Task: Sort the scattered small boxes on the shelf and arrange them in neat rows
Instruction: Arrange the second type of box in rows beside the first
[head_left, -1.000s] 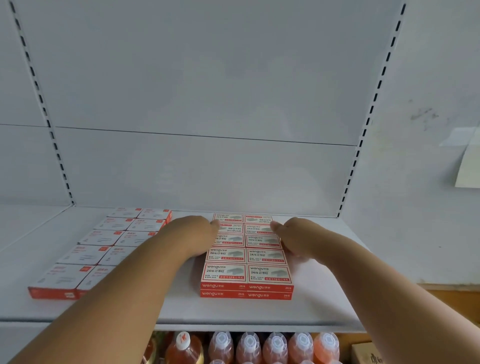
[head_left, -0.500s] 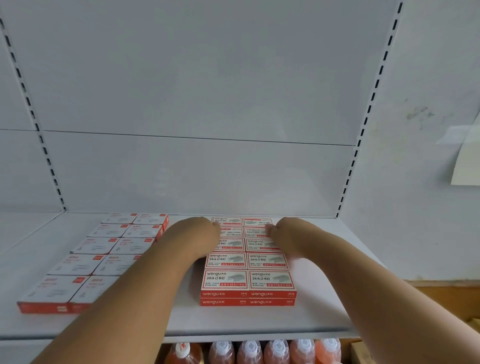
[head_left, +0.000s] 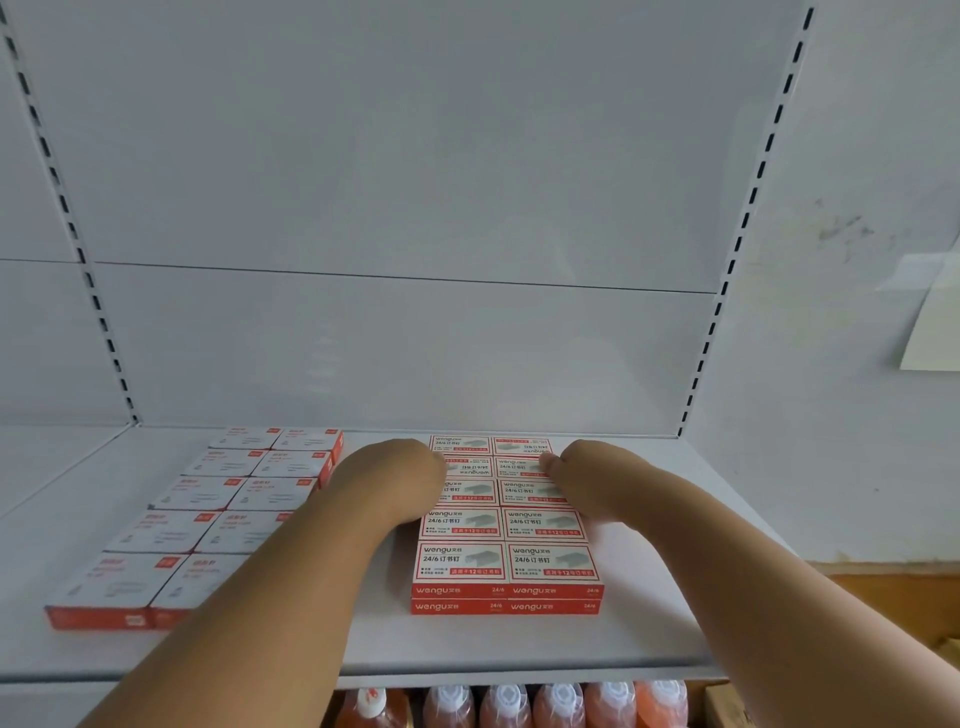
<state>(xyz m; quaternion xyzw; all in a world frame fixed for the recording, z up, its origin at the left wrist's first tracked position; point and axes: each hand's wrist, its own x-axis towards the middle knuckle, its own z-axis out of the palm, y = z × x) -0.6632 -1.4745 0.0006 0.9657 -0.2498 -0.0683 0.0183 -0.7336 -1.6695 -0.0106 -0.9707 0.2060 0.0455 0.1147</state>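
A two-wide, two-high block of red-and-white staple boxes (head_left: 506, 564) lies in neat rows on the white shelf (head_left: 467, 649), right of centre. My left hand (head_left: 400, 470) presses on the block's left side and my right hand (head_left: 587, 467) on its right side. Both have curled fingers, and their fingertips touch the second row from the back. Together the hands clamp the block between them. A second block of white-topped boxes with red sides (head_left: 171, 530) sits in two rows at the left, partly behind my left forearm.
The shelf's white back panel and slotted uprights (head_left: 727, 270) stand close behind the boxes. Orange bottles with white caps (head_left: 561, 704) fill the level below. A paper sheet (head_left: 930, 332) hangs on the wall at the right.
Both hands stay pressed on the sides of the red block, barely shifting. The view has drifted slightly, so the boxes sit a little lower in the frame.
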